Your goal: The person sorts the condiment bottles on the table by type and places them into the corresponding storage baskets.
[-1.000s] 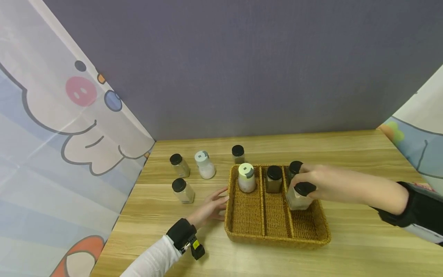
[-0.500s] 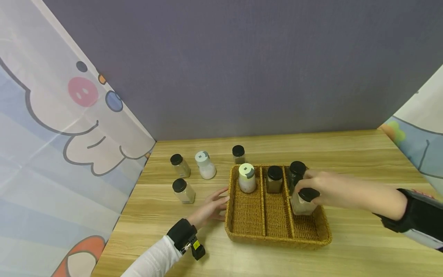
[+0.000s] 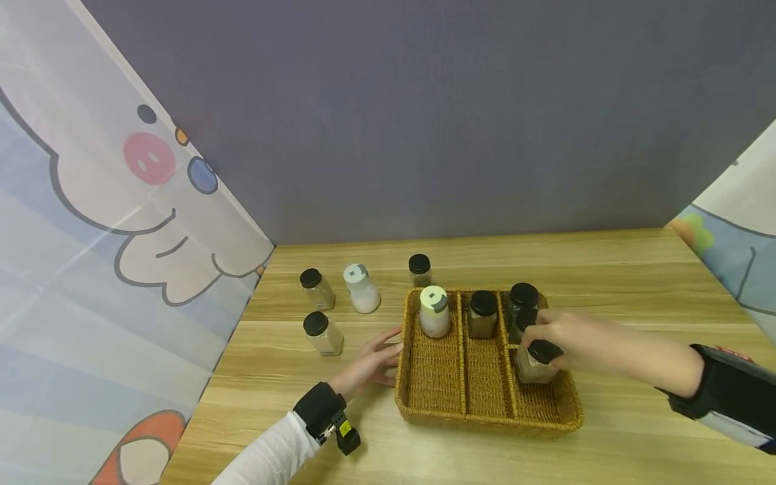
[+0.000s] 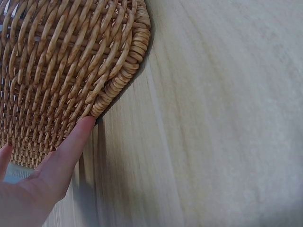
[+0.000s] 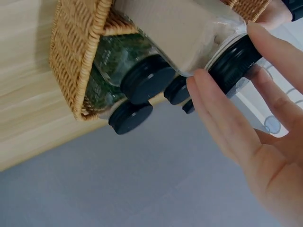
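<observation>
"What are we holding?"
"With our right hand (image 3: 560, 339) we pinch a black-lidded jar (image 3: 533, 371) at its lid, in or just above the basket (image 3: 485, 423)'s near right compartment; we can't tell which."
"And our left hand (image 3: 371, 364)?"
"Fingers extended, touching the basket's left wall."

No legible text, numbers or brand in any view. Closest candidates: tiny white marks (image 5: 106, 56) on the green-filled jar (image 5: 116, 64), upper left of the right wrist frame, and faint print at the base of the front jar (image 3: 328, 338), left of centre in the head frame, both too small to read. Also a red marking (image 3: 735, 352) on the black wristband (image 3: 718, 391), right edge of the head frame, too blurred to decipher.
</observation>
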A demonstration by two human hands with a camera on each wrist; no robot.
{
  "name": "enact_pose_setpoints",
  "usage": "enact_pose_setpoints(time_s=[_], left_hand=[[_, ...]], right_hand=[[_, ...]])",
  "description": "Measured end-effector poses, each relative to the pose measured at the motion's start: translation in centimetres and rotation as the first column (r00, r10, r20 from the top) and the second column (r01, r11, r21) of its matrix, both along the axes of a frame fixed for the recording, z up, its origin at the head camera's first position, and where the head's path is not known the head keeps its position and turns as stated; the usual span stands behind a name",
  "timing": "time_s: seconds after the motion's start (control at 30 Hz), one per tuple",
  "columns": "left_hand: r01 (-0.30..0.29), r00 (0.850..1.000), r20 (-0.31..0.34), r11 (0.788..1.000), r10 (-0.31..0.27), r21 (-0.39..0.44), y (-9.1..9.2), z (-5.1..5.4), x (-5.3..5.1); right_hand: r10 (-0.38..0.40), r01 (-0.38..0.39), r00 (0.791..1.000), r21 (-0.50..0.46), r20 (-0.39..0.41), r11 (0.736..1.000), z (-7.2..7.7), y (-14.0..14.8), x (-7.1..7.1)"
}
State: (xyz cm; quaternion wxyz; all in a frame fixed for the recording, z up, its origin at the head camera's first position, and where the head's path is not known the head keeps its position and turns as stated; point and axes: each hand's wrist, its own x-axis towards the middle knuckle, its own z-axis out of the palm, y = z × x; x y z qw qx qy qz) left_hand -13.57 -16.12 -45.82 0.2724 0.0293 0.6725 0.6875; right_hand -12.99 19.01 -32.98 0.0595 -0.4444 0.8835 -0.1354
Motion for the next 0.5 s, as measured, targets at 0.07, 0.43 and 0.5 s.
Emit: enact_pose_setpoints(time_s=[0.07,0.43,0.5], left_hand=[[-0.001,1.000,0.001,1.000,0.001,-0.015,0.0,0.0,0.0],[-0.014,1.000,0.019,1.000,0.014,0.001,0.1,0.1,0.0],[-0.019,0.999,0.026,1.000,0.019,0.002,0.0,0.0,0.0]], right_hand=[[-0.006,0.006,1.000,0.009,-0.005,1.000,-0.2,0.0,0.0],[-0.008,0.008,0.999,0.000,0.052,1.000,-1.3,0.1,0.0],[-0.009,0.008,0.998,0.005,0.058,1.000,-1.6,0.1,0.0]])
